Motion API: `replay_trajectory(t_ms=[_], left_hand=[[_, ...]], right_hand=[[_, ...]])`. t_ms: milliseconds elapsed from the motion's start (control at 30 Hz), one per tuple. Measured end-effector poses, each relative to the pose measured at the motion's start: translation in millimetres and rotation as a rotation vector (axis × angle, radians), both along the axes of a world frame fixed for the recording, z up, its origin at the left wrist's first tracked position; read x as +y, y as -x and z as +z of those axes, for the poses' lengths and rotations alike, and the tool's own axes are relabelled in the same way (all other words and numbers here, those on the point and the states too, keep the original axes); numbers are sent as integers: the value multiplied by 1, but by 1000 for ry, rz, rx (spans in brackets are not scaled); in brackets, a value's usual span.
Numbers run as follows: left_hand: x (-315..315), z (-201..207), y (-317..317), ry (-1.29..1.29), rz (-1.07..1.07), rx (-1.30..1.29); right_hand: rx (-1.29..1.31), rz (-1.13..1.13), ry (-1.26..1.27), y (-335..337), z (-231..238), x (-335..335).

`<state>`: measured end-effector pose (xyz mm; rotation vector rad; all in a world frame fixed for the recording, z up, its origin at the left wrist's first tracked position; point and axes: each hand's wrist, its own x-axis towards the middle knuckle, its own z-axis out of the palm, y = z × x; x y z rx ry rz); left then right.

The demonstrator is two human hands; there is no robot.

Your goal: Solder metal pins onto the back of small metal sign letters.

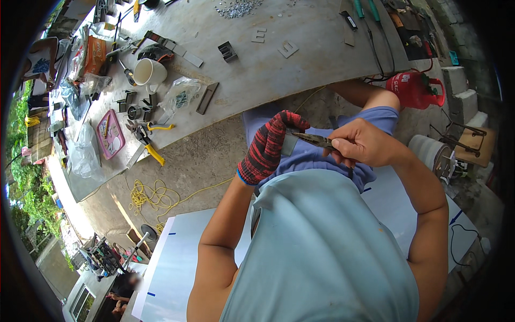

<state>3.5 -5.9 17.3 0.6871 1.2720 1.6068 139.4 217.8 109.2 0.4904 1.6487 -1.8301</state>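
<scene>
Outdoors, a grey bench [300,59] lies beyond the grip: gloved left hand [268,147] pinches a metal strip [290,144], right hand [360,144] clasps pliers [316,140]; orange packet [95,53] far left.

Small flat grey metal piece [289,144], thin and roughly rectangular, held upright-ish in front of the torso, well off the workbench, pinched in the fingers of the left hand in a red-and-black knit glove [266,148]. Slim needle-nose pliers with dark metal jaws [316,141] lie nearly horizontal, tip pointing toward the person's left and meeting the piece's right edge, jaws look closed on it, though the exact bite is too small to see. The plier handles are buried in the closed bare right hand [360,143], only the jaw end showing.
</scene>
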Motion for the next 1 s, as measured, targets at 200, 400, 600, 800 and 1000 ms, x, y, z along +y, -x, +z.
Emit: replay_trajectory(t_ms=[200,400,600,800,1000], left_hand=[[-1,-5,-3,42,12,-21],[-1,-6,-6,56,38,3],[-1,-14,-11,29,69,-329],[5,-21,-5,-82,254,-473],[10,-38,-5,-271,234,-938]], right_hand=[[53,8,-79,-1,-1,-3],[28,38,-98,2,3,-3],[-112,6,255,6,4,12],[197,-195,-239,4,-34,40],[571,-288,-1297,38,-175,87]])
